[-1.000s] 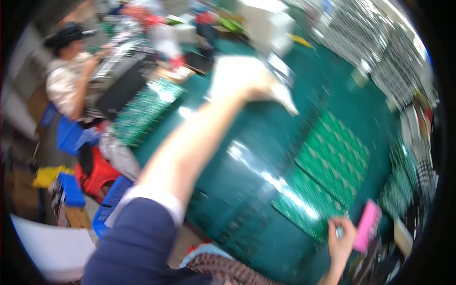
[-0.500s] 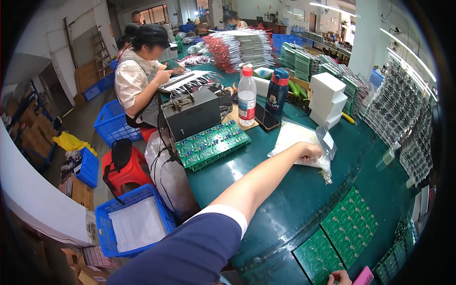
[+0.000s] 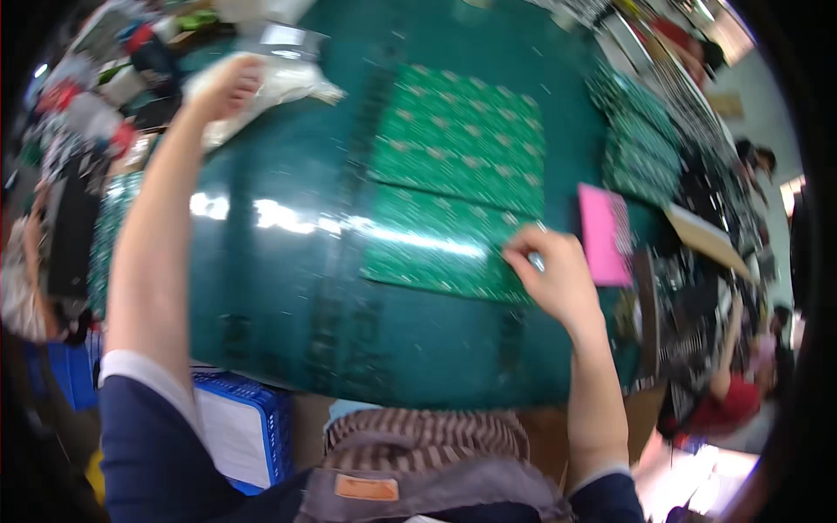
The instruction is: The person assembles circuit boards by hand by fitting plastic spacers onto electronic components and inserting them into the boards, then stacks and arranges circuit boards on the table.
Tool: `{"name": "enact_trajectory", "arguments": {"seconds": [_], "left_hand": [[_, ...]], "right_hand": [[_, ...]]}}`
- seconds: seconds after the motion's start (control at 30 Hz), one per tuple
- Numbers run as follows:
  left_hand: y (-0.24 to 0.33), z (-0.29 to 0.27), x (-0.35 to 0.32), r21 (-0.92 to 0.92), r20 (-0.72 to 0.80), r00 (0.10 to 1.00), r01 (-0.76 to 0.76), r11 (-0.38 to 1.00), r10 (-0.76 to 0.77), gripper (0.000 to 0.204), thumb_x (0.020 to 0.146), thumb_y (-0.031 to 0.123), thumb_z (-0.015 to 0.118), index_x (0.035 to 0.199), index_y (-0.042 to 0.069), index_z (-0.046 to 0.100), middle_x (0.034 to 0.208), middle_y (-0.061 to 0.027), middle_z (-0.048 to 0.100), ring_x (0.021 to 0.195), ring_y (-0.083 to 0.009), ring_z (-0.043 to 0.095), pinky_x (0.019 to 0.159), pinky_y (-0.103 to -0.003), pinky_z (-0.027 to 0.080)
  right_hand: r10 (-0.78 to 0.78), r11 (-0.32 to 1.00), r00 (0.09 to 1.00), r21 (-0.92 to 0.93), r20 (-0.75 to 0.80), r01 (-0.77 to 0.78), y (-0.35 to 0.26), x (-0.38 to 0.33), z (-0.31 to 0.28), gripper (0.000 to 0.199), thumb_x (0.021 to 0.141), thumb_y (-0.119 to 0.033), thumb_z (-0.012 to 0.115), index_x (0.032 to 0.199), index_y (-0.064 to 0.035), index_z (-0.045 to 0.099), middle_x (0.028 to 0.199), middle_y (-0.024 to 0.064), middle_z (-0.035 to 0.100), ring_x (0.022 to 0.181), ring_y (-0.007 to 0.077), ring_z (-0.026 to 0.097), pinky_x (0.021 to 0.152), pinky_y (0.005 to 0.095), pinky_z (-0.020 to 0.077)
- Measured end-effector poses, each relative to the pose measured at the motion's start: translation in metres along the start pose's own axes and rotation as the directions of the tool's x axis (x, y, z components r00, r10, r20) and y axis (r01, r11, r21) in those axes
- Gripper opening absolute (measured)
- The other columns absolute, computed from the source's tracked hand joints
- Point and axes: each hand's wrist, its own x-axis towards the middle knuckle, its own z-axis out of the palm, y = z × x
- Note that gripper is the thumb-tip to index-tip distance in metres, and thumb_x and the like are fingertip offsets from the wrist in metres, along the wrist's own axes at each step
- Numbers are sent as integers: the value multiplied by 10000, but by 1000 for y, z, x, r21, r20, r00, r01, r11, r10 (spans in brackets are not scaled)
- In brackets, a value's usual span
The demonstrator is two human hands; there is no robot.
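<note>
At the upper left my left hand [image 3: 234,87], blurred, rests with curled fingers against a clear plastic bag of small white parts [image 3: 283,83]. Whatever those fingers hold is hidden. On the table lie two green circuit board panels, one far [image 3: 458,131] and one near [image 3: 427,240], edge to edge. My right hand [image 3: 554,270] is over the right end of the near panel. Its thumb and forefinger are pinched together, and anything between them is too small to make out.
A pink pad [image 3: 604,235] lies right of the panels, with stacked circuit boards [image 3: 641,144] behind it. More boards [image 3: 122,235] and a dark machine [image 3: 77,235] stand at the left. A blue crate [image 3: 275,427] sits below the table edge. Co-workers are at both sides.
My view has swung right and down, so the panels now sit mid-picture and both forearms show. My left hand stays at the bag; my right hand stays by the near panel.
</note>
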Motion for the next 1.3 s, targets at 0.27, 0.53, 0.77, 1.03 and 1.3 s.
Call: {"name": "enact_trajectory", "arguments": {"seconds": [0.27, 0.53, 0.77, 1.03, 1.3], "left_hand": [[1, 19, 5, -203, 15, 998, -62, 977, 66, 316, 888, 281, 443, 625, 153, 323, 531, 79, 210, 406, -44, 169, 339, -206, 130], [3, 25, -28, -768, 330, 934, 181, 615, 138, 270, 932, 131, 378, 669, 70, 374, 579, 18, 287, 484, -82, 262, 379, -215, 214], [-34, 115, -102, -741, 479, 878, 388, 548, 25, 164, 939, 132, 378, 857, 20, 466, 738, -30, 436, 624, -109, 374, 521, -219, 337], [-92, 195, -183, -516, 579, 809, 462, 721, -104, 414, 872, 66, 519, 1242, -79, 403, 853, -44, 542, 701, -82, 448, 603, -210, 395], [-112, 231, -210, -390, 520, 846, 355, 849, -115, 320, 896, 112, 548, 1192, 1, 498, 966, -70, 611, 681, -54, 466, 620, -202, 405]], "right_hand": [[79, 997, 991, 2, -108, -80, 4, -21, 1, 81, 727, -12, 652, 798, -14, 613, 790, 127, 631, 769, 284, 600, 661, 360, 477], [-212, 977, 936, -87, -281, 195, 22, -36, 7, 111, 728, -26, 668, 829, -33, 621, 842, 111, 632, 788, 279, 597, 701, 346, 491], [-106, 857, 836, -476, -538, -198, 103, -10, -69, 74, 752, -49, 630, 820, -22, 627, 800, 148, 618, 772, 301, 605, 677, 358, 483], [80, 853, 867, -417, -492, -315, 131, 3, -79, 74, 749, -31, 630, 801, 5, 593, 770, 171, 606, 711, 321, 606, 653, 378, 478], [37, 931, 839, -286, -543, -226, 80, -6, -61, 66, 812, -21, 577, 877, -10, 571, 759, 126, 625, 702, 229, 614, 662, 305, 473]]}}
